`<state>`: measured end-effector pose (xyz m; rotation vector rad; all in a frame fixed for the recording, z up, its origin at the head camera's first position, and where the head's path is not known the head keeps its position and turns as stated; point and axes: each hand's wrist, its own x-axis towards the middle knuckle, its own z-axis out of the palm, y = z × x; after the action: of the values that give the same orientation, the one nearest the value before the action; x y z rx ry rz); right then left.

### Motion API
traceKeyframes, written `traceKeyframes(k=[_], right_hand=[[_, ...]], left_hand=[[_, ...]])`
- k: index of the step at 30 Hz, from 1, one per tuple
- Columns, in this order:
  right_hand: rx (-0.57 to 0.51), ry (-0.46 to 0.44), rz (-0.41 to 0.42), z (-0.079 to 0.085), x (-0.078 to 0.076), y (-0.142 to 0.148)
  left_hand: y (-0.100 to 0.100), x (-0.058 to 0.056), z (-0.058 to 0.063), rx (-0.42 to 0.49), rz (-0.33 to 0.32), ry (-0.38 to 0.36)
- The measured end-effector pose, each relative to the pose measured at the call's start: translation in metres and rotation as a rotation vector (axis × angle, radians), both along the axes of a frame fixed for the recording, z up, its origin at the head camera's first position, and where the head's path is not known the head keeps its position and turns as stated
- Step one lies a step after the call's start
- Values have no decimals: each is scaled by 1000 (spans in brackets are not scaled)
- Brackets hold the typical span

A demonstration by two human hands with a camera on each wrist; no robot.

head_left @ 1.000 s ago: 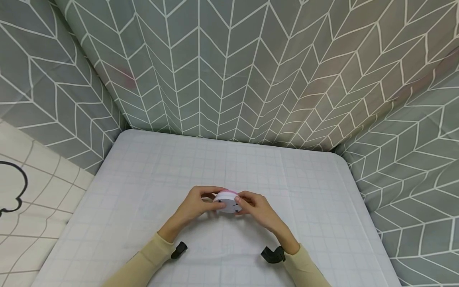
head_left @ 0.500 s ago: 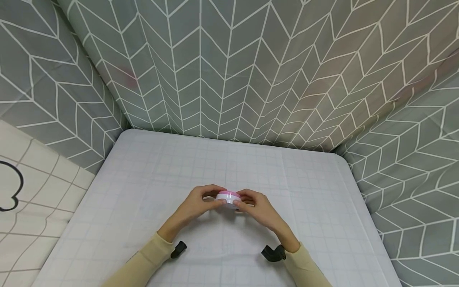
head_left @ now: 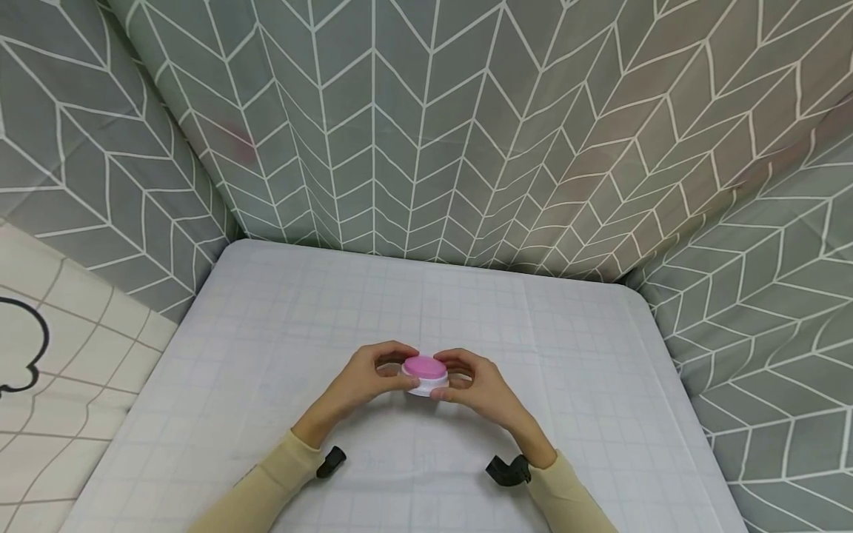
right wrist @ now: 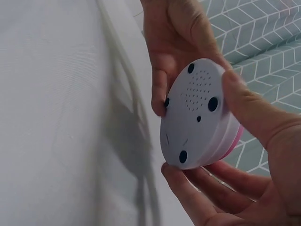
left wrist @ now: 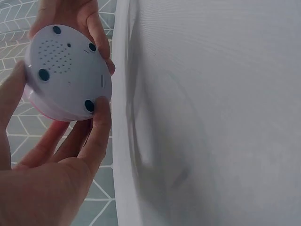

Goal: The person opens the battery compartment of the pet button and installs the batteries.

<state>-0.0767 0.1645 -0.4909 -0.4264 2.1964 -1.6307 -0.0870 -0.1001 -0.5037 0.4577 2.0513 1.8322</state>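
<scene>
A round white push button with a pink top (head_left: 425, 367) is held between both hands above the table, its pink face up toward the head camera. My left hand (head_left: 372, 372) grips its left side, thumb at the near edge and fingers at the far edge. On the opposite side my right hand (head_left: 477, 383) holds it the same way. In the left wrist view the white underside (left wrist: 66, 84) shows small speaker holes and dark round feet. The right wrist view shows that underside (right wrist: 188, 127) too, with a thin pink rim behind it.
A table with a white, faintly gridded cloth (head_left: 320, 296) lies below the hands. Grey chevron-patterned curtains (head_left: 400, 148) stand behind and at the sides. Black camera mounts (head_left: 509, 471) sit on both wrists.
The push button has tilted: its white underside faced the head camera a second ago, then its side, and now its pink top. Both hands stay in nearly the same place.
</scene>
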Motion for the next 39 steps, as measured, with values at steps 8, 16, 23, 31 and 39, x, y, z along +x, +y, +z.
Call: traceKeyframes(k=[8,16,23,31,39], right_hand=[[-35,46,-15,-13,0,-1],[-57,73,-30,-19,0,-6],[-65,126,-45,-23,0,-9],[-58,235,-35,-27,3,-11],[5,319,-43,-36,10,-15]], left_hand=[[1,0,-8,76,-45,-17],[0,-1,-14,106,-49,-19],[-2,-2,-14,98,-61,-6],[-2,-1,-13,60,-52,-7],[-2,0,-15,44,-91,4]])
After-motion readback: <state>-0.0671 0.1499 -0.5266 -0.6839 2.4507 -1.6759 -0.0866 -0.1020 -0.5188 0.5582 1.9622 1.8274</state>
